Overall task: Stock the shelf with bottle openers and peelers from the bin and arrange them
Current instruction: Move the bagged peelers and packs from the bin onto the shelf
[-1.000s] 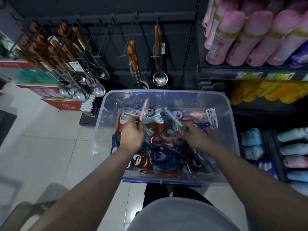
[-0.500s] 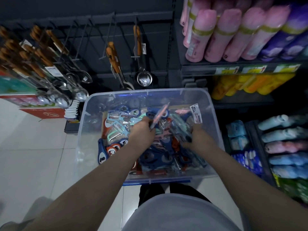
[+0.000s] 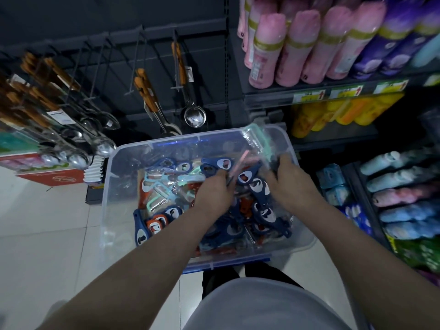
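Inside the clear bin (image 3: 110, 198), over heaped bottle openers (image 3: 260, 186), the left hand (image 3: 213, 190) pinched a pink peeler (image 3: 238, 164). The right hand (image 3: 289, 184) gripped bagged mint peelers (image 3: 258, 141) at the bin's far right corner. A ladle (image 3: 194, 115) hung beyond the bin.

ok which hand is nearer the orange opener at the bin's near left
Left. The left hand is just right of the orange opener; the right hand is at the bin's far right.

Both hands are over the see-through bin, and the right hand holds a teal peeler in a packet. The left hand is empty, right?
No, the left hand grips a pink-handled tool; the head view shows it. The right hand does hold the packaged teal peeler.
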{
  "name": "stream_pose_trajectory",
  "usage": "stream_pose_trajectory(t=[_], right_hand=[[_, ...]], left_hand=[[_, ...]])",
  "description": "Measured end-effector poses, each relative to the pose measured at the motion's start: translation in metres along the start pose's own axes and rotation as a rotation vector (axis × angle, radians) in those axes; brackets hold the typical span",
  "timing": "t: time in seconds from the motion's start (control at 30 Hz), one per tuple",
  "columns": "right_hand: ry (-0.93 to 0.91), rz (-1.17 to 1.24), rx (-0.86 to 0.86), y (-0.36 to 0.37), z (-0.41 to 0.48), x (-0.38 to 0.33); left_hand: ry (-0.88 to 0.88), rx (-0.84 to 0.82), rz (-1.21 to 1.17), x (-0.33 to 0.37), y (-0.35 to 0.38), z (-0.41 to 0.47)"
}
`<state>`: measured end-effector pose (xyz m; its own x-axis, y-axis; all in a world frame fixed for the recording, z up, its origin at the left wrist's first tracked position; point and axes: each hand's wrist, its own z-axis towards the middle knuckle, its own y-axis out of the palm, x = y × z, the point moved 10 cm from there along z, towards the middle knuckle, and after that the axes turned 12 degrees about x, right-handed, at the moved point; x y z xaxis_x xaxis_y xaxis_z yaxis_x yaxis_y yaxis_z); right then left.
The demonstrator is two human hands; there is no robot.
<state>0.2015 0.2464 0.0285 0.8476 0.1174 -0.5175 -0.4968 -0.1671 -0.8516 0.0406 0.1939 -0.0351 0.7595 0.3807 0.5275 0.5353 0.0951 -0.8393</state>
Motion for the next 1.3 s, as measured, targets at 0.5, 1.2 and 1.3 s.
stream_pose_trajectory(t=[0.5,1.2,1.3], right_hand=[[-0.099,0.126,-0.133,0.026,-0.004,-0.006],[0.394,0.335,0.609,-0.118,-0.148,0.09],[0.556,0.314,0.734,-0.156,-0.201,0.142]], left_hand=[[-0.319,-0.185,0.078,-0.05,-0.032,-0.034],[0.159,-0.262,-0.63,0.179,-0.019,-0.085],[0.296,-0.395,-0.605,0.241,0.013,-0.131]])
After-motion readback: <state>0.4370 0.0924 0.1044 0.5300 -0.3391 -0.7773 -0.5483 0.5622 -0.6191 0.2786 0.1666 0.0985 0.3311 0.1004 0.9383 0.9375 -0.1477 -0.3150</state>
